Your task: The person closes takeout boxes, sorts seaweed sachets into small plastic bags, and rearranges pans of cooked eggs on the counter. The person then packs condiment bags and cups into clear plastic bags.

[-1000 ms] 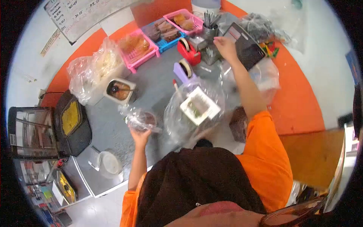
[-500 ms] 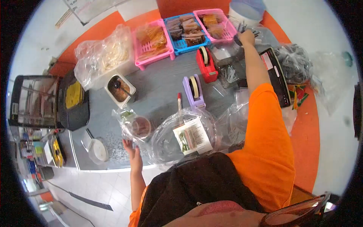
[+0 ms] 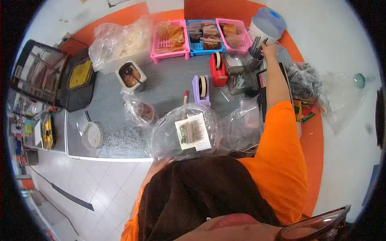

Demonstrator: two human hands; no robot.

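Observation:
At the back right, my right hand (image 3: 268, 50) is closed at the holder of dark utensils (image 3: 254, 54), its fingers on a dark thin item. By the front edge of the table, my left hand (image 3: 163, 164) is partly hidden against the dark apron, next to a large clear plastic bag (image 3: 161, 134). A box and a white printed card (image 3: 202, 132) lie on that bag. Left of it stands a bagged cup (image 3: 144, 112) with a reddish-brown content, touched by neither hand.
Pink (image 3: 170, 38) and blue baskets (image 3: 204, 37) line the back. Red (image 3: 218, 72) and purple tape dispensers (image 3: 201, 90) stand mid-table. A metal tub (image 3: 131, 76) with a ladle, a black tray (image 3: 76, 90) and a round clear container (image 3: 93, 135) are at left.
My left hand has left the bagged cup and moved right to the table's front edge. My right hand has gone from above the tablet to the utensil holder. The view has shifted.

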